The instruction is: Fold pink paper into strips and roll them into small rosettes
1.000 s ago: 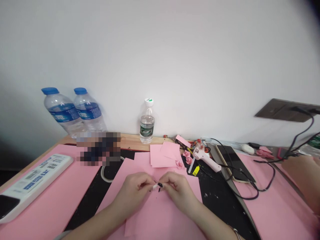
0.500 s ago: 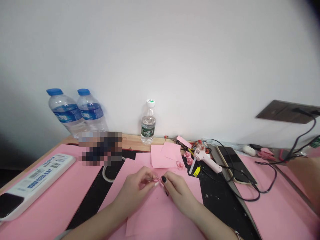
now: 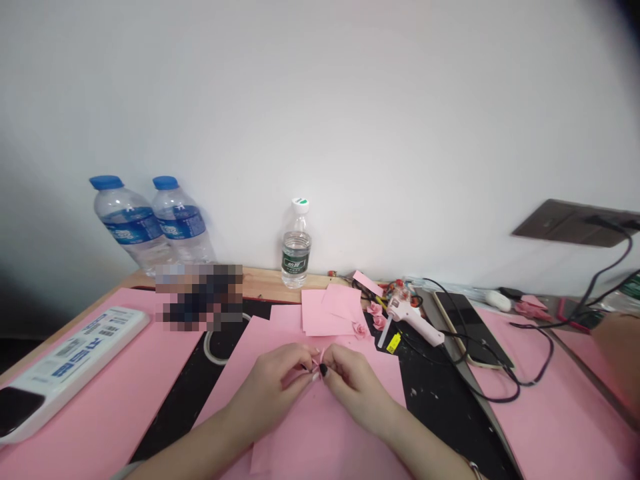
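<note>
My left hand [image 3: 280,375] and my right hand [image 3: 353,381] meet above large pink paper sheets [image 3: 320,440]. Between their fingertips is a small folded piece of pink paper [image 3: 319,364], pinched from both sides. Much of that piece is hidden by the fingers. Just beyond my hands lies a stack of small pink paper squares [image 3: 327,312]. Several pink paper roses [image 3: 359,329] rest at its right edge. A white glue gun [image 3: 415,321] lies to the right, its nozzle toward the front left.
A water bottle [image 3: 296,248] and two larger blue-capped bottles [image 3: 133,223] stand by the wall. A phone [image 3: 473,328] with black cables [image 3: 493,400] lies right. A long white device [image 3: 75,367] is left. Another person's arm [image 3: 620,357] reaches in at the right edge.
My fingertips have drawn closer together around the pink paper piece, and the right fingers have turned slightly. The other person's arm at the right has shifted slightly.
</note>
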The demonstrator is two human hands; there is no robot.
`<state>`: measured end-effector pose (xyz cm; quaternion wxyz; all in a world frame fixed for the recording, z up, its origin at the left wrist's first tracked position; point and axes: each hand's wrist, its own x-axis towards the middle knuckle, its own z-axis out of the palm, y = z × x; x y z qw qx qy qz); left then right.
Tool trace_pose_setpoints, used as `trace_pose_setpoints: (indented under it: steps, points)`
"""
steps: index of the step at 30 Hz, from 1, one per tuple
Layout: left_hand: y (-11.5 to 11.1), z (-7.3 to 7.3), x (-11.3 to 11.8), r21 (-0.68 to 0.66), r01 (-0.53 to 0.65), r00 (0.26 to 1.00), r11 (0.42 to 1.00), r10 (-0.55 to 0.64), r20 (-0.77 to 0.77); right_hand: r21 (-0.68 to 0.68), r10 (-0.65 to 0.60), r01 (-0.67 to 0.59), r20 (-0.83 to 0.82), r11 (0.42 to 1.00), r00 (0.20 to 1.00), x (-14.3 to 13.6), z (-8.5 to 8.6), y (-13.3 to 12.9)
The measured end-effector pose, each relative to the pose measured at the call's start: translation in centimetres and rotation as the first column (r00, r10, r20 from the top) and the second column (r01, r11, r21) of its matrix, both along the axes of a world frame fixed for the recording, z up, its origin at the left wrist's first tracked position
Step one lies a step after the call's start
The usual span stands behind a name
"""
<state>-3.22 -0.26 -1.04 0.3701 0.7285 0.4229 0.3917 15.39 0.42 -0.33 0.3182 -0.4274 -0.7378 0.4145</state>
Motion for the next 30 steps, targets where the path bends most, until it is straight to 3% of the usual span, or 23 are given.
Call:
trace_pose_setpoints:
  steps: [11,18,30]
  points:
    - [0.1,-0.2,-0.1,0.127,0.045,0.997,0.991,-0.038,-0.061,0.016,0.017,-0.018,0.05,1.0,0.999,-0.2,-0.1,-0.1]
    - [0.1,0.6,0.1,0.082,0.047,0.999,0.996,-0.045,-0.019,0.042,0.012,-0.014,0.052,0.999,0.999,-0.1,-0.2,0.0]
    - [0.0,0.3,0.0,0.02,0.055,0.998,0.998,-0.054,-0.035,0.053,0.039,-0.043,0.079,0.998,0.996,-0.2,-0.2,-0.1]
